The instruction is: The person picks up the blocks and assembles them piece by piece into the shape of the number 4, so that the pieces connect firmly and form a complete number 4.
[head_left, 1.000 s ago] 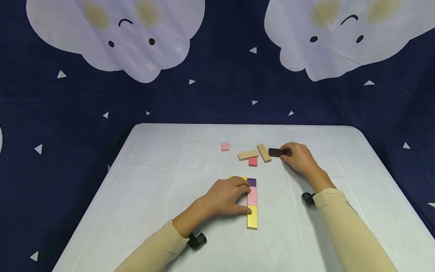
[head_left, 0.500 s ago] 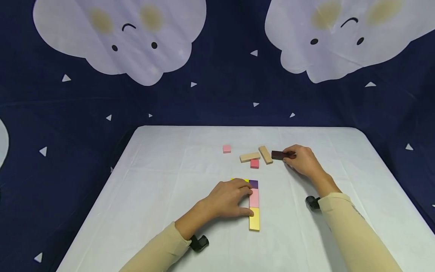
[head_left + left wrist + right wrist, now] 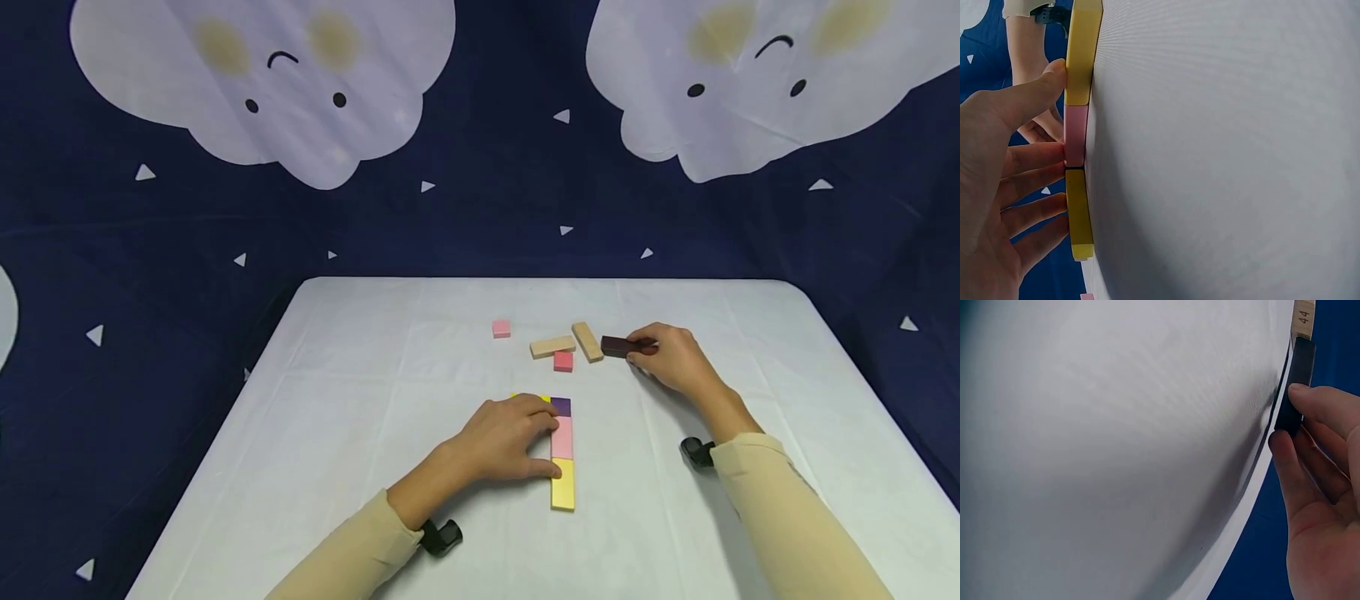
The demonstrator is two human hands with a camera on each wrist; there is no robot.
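My right hand (image 3: 673,360) pinches a dark brown wooden block (image 3: 615,347) between thumb and fingers, low over the table at the back right. My left hand (image 3: 491,437) lies over a row of flat blocks with its fingers loosely extended. Its thumb touches the light yellow block (image 3: 562,492), and its fingertips reach the pink block (image 3: 561,437) and the purple block (image 3: 560,406). A bright yellow block (image 3: 1077,206) joins the row's far end, mostly hidden under that hand in the head view.
Two plain wooden blocks, one slanted (image 3: 587,342) and one nearly level (image 3: 552,347), lie left of the brown one. A red block (image 3: 563,362) sits just in front, and a small pink block (image 3: 501,329) farther left. All rest on the white table (image 3: 375,358).
My right hand has drawn slightly right with the brown block, which now sits at a small slant. The left hand stays where it was on the row. The head view has shifted a little.
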